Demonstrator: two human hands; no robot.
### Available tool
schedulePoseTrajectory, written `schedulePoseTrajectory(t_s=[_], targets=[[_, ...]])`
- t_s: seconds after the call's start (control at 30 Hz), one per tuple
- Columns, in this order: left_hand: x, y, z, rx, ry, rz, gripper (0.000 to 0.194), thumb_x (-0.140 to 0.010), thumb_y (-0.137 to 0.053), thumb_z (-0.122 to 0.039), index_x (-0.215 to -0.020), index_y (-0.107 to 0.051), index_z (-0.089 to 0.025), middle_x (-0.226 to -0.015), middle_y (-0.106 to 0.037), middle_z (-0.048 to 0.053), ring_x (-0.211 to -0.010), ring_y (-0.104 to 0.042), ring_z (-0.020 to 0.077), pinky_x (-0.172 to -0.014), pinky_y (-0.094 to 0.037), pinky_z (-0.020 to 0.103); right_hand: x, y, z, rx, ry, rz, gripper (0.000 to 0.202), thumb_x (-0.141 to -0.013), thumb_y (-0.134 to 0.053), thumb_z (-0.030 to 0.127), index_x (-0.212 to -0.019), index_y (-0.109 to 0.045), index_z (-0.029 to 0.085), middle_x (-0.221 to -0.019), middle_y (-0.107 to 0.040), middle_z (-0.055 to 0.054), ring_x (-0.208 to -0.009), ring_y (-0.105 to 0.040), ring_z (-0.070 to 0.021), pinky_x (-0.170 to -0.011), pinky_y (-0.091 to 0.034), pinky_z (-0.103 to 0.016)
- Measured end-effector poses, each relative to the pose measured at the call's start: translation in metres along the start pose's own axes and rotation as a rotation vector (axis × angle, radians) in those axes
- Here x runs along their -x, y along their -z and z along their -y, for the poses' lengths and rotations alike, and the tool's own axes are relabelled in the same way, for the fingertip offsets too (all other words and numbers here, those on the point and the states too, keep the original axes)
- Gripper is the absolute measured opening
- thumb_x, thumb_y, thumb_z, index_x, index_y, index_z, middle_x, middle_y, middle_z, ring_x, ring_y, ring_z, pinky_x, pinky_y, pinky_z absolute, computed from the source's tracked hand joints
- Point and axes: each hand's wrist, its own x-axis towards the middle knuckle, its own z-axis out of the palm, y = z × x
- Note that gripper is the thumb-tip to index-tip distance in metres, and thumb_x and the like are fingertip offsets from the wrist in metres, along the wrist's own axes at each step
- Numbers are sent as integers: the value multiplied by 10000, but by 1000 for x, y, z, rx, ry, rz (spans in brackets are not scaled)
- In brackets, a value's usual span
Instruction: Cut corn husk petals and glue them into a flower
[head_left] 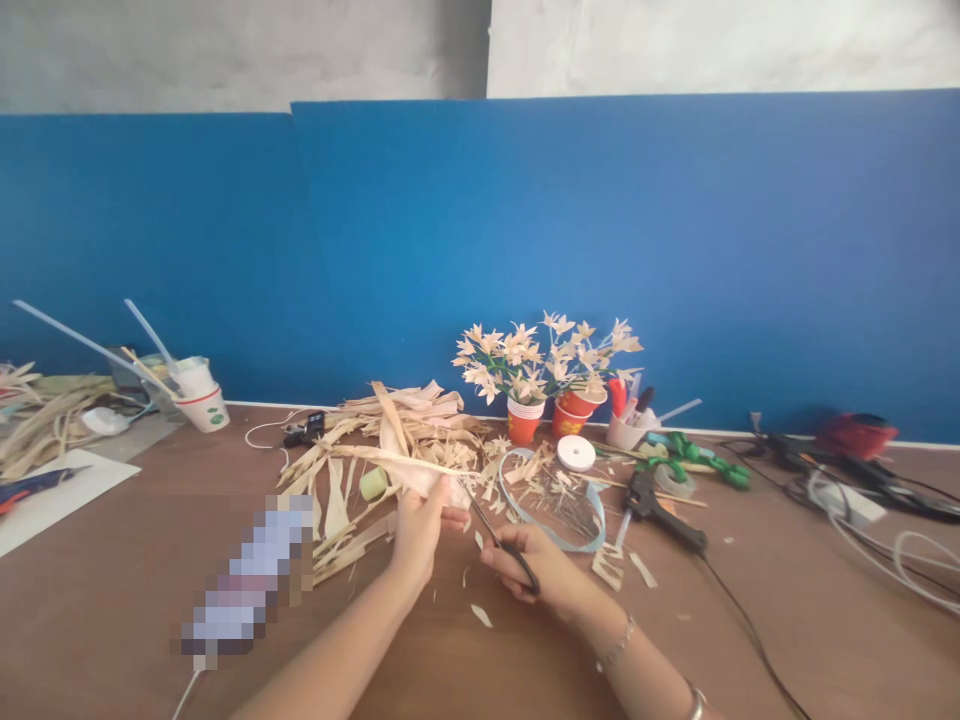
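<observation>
While the left hand (420, 532) pinches 1 pale husk (409, 477), the right hand (551, 568) grips scissors (489, 525) near its edge.

Two bare arms converge, both grips bent to fine work.
The left forearm (337, 640) slants up and rightward from the bottom edge to a nearly straight wrist (403, 578); the left grip (420, 525) is closed in a pinch, thumb (441, 491) raised above, fingers (454, 518) pointing right. The right forearm (619, 640) slants up and leftward from the lower edge, and the right grip (534, 570) is curled closed, its bent fingers directed left, towards the other. The two grips are near each other but apart, the left slightly higher in view; both forearms are uncovered.
</observation>
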Motion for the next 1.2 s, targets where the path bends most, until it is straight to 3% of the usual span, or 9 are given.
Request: schedulePoseTrajectory(t_s=[0.4, 0.57, 1.2], targets=[[-1, 2, -6, 7, 6, 30, 364, -664, -695, -442, -785, -603, -111, -500, -645, 25, -399, -612, 143, -345, -444, 179, 2, 6, 0, 4, -7, 57, 394, -671, -676, 520, -668, -527, 155, -362, -393, 103, -301, -276, -21, -313, -175, -162], [-1, 4, -11, -22, 32, 50, 381, -638, -704, -472, -713, -569, -124, -426, -607, 17, -380, -604, 150, -336, -423, 175, 3, 9, -2, 21, -6, 69, 373, -690, -671, 500, -682, -548, 148, -368, -394, 102, -307, -277, -21, -316, -170, -160], [-8, 16, -20, -183, 59, 303, 374, -655, -673, -493, -694, -532, -148, -415, -595, 5, -343, -567, 136, -323, -392, 182, 13, 19, 9, 222, -2, 135, 295, -735, -629, 415, -642, -548, 148, -386, -404, 87, -329, -323, -30, -336, -226, -151]])
